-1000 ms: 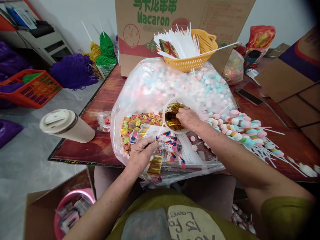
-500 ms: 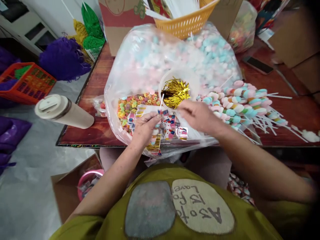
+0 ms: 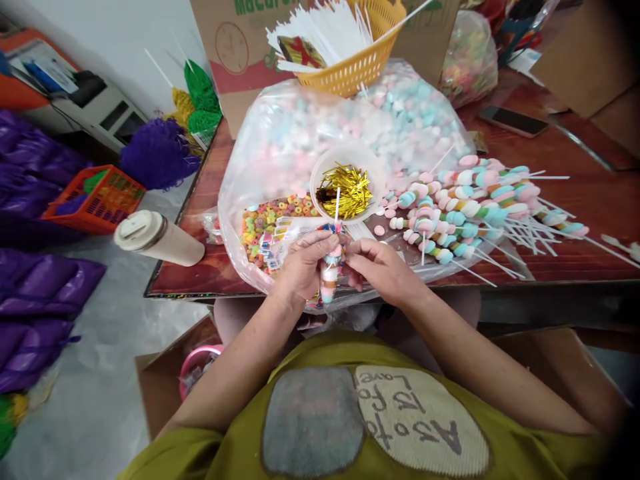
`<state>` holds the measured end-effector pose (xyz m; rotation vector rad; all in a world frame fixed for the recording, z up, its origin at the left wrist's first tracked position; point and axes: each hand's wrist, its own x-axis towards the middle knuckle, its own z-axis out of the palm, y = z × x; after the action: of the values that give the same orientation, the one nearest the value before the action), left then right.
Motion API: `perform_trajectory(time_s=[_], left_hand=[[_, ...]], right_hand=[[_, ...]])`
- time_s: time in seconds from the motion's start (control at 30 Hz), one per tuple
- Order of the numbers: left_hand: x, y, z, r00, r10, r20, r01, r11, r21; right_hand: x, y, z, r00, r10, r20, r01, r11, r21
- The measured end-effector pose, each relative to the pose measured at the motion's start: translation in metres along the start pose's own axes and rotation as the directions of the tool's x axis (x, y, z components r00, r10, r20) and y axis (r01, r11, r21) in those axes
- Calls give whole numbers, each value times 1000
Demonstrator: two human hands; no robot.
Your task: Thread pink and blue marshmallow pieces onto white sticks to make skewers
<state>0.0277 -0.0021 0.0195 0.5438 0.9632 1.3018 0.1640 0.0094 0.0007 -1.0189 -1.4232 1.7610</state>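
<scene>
In my left hand (image 3: 305,267) a marshmallow skewer (image 3: 329,279) hangs with its white stick pointing up, in what looks like a printed clear bag. My left thumb and fingers close around its upper end. My right hand (image 3: 383,267) is right beside it, fingers curled at the bag's neck; what they pinch is hidden. Just beyond the hands stands a white bowl (image 3: 320,163) of gold twist ties (image 3: 353,190). Printed bags (image 3: 280,243) lie near my left hand, by fruit-coloured ring candies (image 3: 260,223).
A large clear bag of pastel marshmallows (image 3: 280,127) covers the middle of the table. Several finished skewers (image 3: 475,200) are piled at the right, sticks outward. A yellow basket of white sticks (image 3: 350,77) stands behind, a tumbler (image 3: 165,240) at left, a phone (image 3: 517,121) at right.
My right hand has moved from beside the bowl of ties to the bagged skewer. The skewer has come into clearer sight in my left hand. The whole view has shifted.
</scene>
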Motion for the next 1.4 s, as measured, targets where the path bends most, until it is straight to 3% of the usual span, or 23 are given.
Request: perform_trajectory(time_s=[0.07, 0.13, 0.23, 0.3, 0.4, 0.53, 0.67, 0.77, 0.93, 1.07, 1.2, 1.4], left_hand=[[-2, -1, 1, 999, 24, -27, -24, 999, 23], [-4, 0, 0, 998, 50, -29, -49, 998, 41], [-7, 2, -3, 998, 59, 5, -59, 997, 47], [-10, 4, -4, 998, 59, 20, -60, 995, 83], [-14, 5, -2, 997, 51, 63, -62, 981, 185], [-18, 1, 4, 999, 35, 37, -41, 982, 184], [-17, -5, 1, 995, 99, 16, -100, 983, 154], [-15, -6, -3, 997, 73, 22, -75, 984, 159], [-15, -2, -6, 1000, 20, 7, -21, 980, 196], [-19, 0, -14, 995, 16, 94, -37, 974, 222], [-20, -4, -23, 975, -31, 221, -21, 973, 231], [-13, -9, -24, 997, 42, 63, -53, 979, 196]], right_hand=[[1, 6, 4, 1000, 16, -11, -14, 977, 212], [1, 7, 4, 1000, 19, 7, -20, 962, 273], [-5, -3, -4, 991, -114, -69, 116, 993, 26], [-12, -14, -9, 951, -275, -144, 241, 946, -216], [-18, -27, -8, 919, -387, -79, 322, 850, -417], [-10, -25, 3, 936, -348, -54, 281, 831, -480], [-2, -18, 8, 961, -276, -33, 245, 897, -368], [-1, -15, 7, 974, -226, -28, 205, 925, -320], [0, -14, 6, 945, -323, -44, 262, 832, -489], [2, -13, 8, 904, -407, -127, 249, 746, -618], [4, -9, 12, 906, -392, -161, 216, 754, -620], [4, -1, 10, 910, -364, -200, 201, 808, -555]])
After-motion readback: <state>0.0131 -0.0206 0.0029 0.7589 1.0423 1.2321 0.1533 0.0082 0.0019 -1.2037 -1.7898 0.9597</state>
